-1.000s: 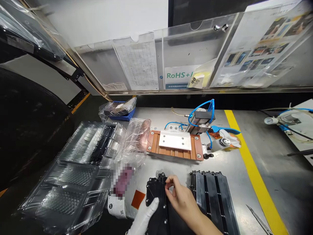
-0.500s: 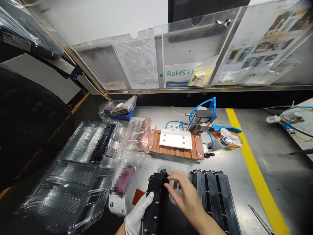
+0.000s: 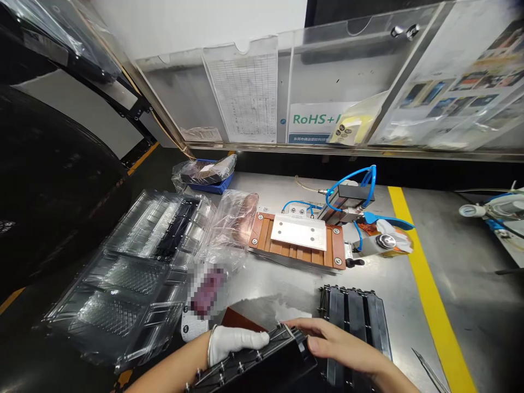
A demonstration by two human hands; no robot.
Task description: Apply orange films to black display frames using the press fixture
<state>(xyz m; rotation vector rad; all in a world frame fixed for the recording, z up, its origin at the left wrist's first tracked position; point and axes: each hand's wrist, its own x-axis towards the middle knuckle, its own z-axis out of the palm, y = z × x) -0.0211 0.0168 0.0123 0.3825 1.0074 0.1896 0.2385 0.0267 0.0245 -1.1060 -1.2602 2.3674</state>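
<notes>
A long black plastic part (image 3: 268, 367) with small metal pins along its edge lies tilted across the bottom middle of the head view. My left hand (image 3: 237, 343), in a white glove, grips its upper left edge. The bare fingers and thumb of my right hand (image 3: 327, 341) close around its right end. Several similar black parts (image 3: 356, 322) lie side by side just right of my right hand. A reddish-brown flat piece (image 3: 241, 319) is partly hidden behind the gloved hand.
An orange-brown fixture (image 3: 297, 240) with a white plate and blue air hoses stands mid-table. Clear plastic trays (image 3: 123, 284), one holding a black part, lie left. Clear plastic film (image 3: 229, 224) sits beside the fixture. Tweezers (image 3: 429, 371) lie at right, near a yellow stripe (image 3: 434, 295).
The black part has turned from nearly upright in view to a slant, lower down. My right hand has moved down and right onto its end; my left hand stays on its edge.
</notes>
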